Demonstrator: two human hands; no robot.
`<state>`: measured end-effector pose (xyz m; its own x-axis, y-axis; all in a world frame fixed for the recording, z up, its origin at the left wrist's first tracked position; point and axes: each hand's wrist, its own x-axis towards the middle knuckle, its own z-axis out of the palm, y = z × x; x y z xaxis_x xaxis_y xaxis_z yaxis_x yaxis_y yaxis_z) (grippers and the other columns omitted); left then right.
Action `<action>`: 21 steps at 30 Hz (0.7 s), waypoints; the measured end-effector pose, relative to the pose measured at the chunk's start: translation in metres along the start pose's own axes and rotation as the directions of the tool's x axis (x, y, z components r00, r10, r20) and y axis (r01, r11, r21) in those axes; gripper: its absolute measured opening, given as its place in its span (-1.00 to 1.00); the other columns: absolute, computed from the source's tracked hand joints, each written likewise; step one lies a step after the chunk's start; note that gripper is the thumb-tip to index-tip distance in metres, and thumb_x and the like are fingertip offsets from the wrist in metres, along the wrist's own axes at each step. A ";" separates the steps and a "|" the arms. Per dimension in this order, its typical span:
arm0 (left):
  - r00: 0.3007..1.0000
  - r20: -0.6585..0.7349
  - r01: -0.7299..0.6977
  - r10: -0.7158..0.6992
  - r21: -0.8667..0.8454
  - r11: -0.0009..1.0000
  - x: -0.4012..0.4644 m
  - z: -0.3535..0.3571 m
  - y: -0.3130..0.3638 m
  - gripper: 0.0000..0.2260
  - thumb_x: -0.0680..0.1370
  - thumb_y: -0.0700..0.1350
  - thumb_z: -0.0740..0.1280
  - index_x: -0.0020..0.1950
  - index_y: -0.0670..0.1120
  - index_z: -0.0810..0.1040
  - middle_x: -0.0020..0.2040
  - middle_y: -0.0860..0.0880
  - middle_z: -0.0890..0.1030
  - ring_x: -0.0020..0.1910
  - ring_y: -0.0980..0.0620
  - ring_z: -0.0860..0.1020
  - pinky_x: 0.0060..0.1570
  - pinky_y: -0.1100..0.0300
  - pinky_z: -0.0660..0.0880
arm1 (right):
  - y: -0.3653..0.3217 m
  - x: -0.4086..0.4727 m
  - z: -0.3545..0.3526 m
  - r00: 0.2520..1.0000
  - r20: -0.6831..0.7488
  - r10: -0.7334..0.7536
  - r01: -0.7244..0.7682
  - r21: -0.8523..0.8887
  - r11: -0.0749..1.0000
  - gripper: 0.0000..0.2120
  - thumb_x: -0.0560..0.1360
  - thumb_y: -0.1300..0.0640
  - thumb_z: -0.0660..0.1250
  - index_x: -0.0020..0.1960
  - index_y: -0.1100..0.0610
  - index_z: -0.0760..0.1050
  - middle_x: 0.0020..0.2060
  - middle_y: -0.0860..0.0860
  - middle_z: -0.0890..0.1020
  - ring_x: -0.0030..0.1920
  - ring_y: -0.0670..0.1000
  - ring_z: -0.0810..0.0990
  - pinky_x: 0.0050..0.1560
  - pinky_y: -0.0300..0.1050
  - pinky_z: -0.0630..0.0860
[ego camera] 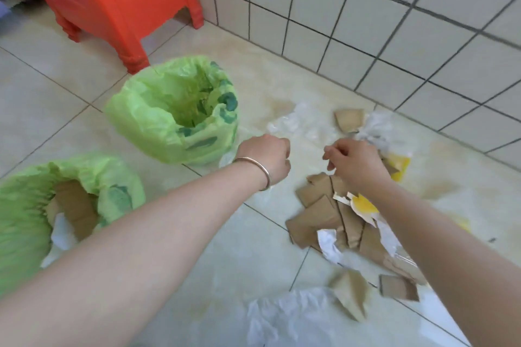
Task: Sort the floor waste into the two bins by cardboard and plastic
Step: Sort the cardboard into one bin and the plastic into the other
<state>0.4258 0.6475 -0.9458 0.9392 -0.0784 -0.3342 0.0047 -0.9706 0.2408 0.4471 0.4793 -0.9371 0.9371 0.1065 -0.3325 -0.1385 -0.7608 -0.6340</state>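
Left hand [265, 156]: I see it clenched, whether it holds film I cannot tell
Right hand [353, 162]: fingers curled over the cardboard pile [324, 214], grip hidden
Key relation: pile lies directly under my right hand, clear plastic [296, 124] just beyond the left
Bins: two, near bin [25, 205] holding cardboard, far bin [158, 115] left of both hands
Floor count: brown scraps many, uncounted

Orange plastic stool [112, 0] on pale floor tiles [42, 87], white tiled wall [366, 22] behind
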 end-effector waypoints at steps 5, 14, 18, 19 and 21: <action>0.998 0.059 -0.036 0.037 -0.022 0.999 0.029 0.042 0.072 -0.77 0.52 -0.11 0.18 0.10 0.06 0.54 0.11 -0.05 0.59 0.09 -0.14 0.55 -0.06 0.13 0.42 | 0.092 0.002 -0.028 0.986 -0.049 0.161 -0.155 0.105 0.982 -0.74 0.53 0.11 0.20 -0.30 0.10 0.52 -0.42 -0.05 0.56 -0.31 0.03 0.53 -0.42 -0.19 0.37; 0.969 0.243 0.065 -0.055 -0.034 0.997 0.051 0.098 0.139 -0.73 0.55 -0.20 0.14 0.16 0.02 0.53 0.17 -0.06 0.53 0.10 -0.13 0.54 0.00 0.10 0.47 | 0.198 -0.004 -0.036 0.936 -0.006 0.352 -0.339 0.251 0.907 -0.76 0.52 0.17 0.16 -0.25 0.08 0.54 -0.30 0.03 0.62 -0.38 -0.06 0.56 -0.25 -0.13 0.50; 0.959 0.279 0.055 -0.045 -0.027 0.998 0.063 0.113 0.135 -0.71 0.57 -0.21 0.13 0.19 -0.02 0.54 0.23 -0.06 0.47 0.20 -0.11 0.48 0.15 0.06 0.48 | 0.200 -0.003 -0.014 0.937 -0.069 0.343 -0.321 0.223 0.921 -0.83 0.52 0.17 0.18 -0.12 0.07 0.55 -0.23 0.00 0.63 -0.20 0.02 0.62 -0.12 -0.07 0.53; 0.957 0.285 0.055 -0.047 -0.021 0.998 0.066 0.117 0.132 -0.71 0.57 -0.21 0.12 0.19 -0.04 0.54 0.23 -0.06 0.47 0.19 -0.11 0.49 0.14 0.06 0.48 | 0.200 -0.004 -0.008 0.940 -0.090 0.330 -0.311 0.177 0.934 -0.83 0.52 0.17 0.19 -0.05 0.08 0.56 -0.20 0.00 0.63 -0.13 0.05 0.60 -0.10 -0.09 0.50; 0.956 0.288 0.056 -0.048 -0.021 0.998 0.076 0.126 0.126 -0.71 0.56 -0.21 0.13 0.20 -0.06 0.52 0.20 -0.07 0.49 0.16 -0.12 0.51 0.09 0.06 0.49 | 0.202 -0.008 0.005 0.944 -0.099 0.314 -0.307 0.080 0.948 -0.80 0.52 0.17 0.20 0.07 0.11 0.57 -0.06 0.03 0.65 0.00 0.08 0.58 -0.03 -0.09 0.49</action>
<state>0.4539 0.4905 -1.0559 0.7990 -0.0942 -0.5939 0.0648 -0.9684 0.2407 0.4103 0.3277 -1.0663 0.8727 -0.2017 -0.4445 -0.4451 -0.7027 -0.5550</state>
